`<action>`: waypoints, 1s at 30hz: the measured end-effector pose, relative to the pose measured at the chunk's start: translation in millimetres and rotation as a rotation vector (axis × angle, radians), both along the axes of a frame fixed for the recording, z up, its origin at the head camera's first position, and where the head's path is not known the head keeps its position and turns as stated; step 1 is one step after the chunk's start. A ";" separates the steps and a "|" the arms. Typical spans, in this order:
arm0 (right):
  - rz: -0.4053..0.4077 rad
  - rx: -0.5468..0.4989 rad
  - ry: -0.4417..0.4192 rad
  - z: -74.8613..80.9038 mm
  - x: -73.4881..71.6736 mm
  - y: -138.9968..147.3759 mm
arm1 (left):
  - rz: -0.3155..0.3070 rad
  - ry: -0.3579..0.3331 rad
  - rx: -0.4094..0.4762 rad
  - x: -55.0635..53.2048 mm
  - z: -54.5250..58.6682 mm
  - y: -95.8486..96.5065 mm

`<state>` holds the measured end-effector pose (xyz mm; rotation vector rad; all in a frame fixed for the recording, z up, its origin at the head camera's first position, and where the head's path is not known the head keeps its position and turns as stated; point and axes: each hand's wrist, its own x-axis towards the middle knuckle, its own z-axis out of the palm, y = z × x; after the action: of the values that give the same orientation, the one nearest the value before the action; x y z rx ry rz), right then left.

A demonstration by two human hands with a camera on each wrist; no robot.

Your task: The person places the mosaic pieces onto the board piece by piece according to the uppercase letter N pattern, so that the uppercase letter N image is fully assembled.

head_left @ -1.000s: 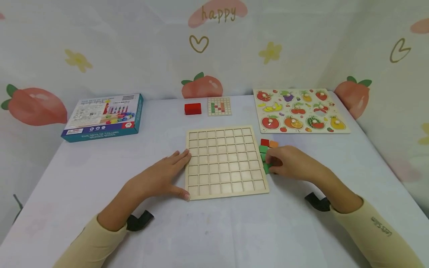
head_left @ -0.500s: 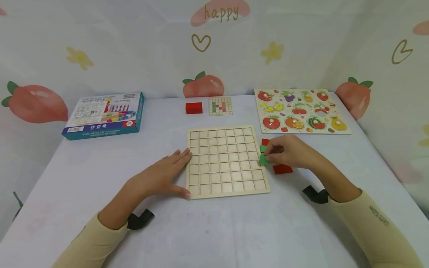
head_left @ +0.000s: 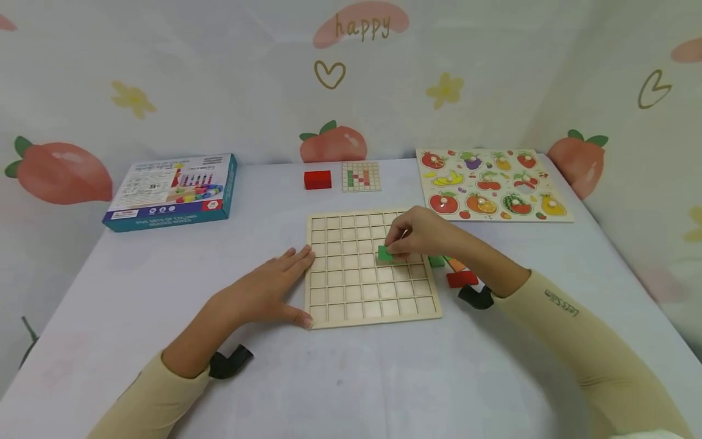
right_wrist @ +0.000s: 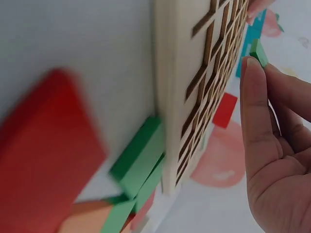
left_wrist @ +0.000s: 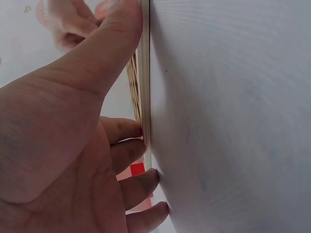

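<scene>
Green block [head_left: 385, 253]: one, pinched in the right hand [head_left: 421, 233], grip clamped between thumb and finger; held above the gridded board [head_left: 363, 306], right of its middle.
Left hand [head_left: 262, 289]: grip apart, holding nothing between thumb and fingers, which touch the board's left edge.
Loose blocks, right of the board on the bench [head_left: 340, 390]: green [head_left: 436, 261], orange [head_left: 456, 264], red [head_left: 462, 279].
Pattern card [head_left: 361, 176]: far side, beyond the board.
Step, as judged: block carried to the grid. Next move seemingly calls for squaring it over one cell, lowering, then releasing.
</scene>
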<state>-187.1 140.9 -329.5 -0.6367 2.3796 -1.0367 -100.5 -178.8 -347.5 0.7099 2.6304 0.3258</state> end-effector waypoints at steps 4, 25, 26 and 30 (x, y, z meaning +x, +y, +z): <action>0.011 -0.008 -0.033 -1.3 -7.7 -16.0 | -0.004 0.006 0.001 -0.2 -0.2 0.1; -0.006 -0.023 -0.050 -1.6 -25.0 -80.7 | -0.017 -0.010 0.014 -1.3 -0.9 -1.4; -0.004 -0.014 -0.042 -1.7 -25.3 -83.4 | -0.018 -0.011 0.015 -1.3 -1.0 -1.4; 0.006 0.030 -0.015 -0.7 -26.5 -92.2 | -0.018 -0.007 0.018 -0.9 -1.1 -1.8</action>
<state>-213.6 48.7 -330.3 -0.6228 2.3741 -0.9981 -101.4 -180.6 -348.6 0.7362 2.6167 0.3462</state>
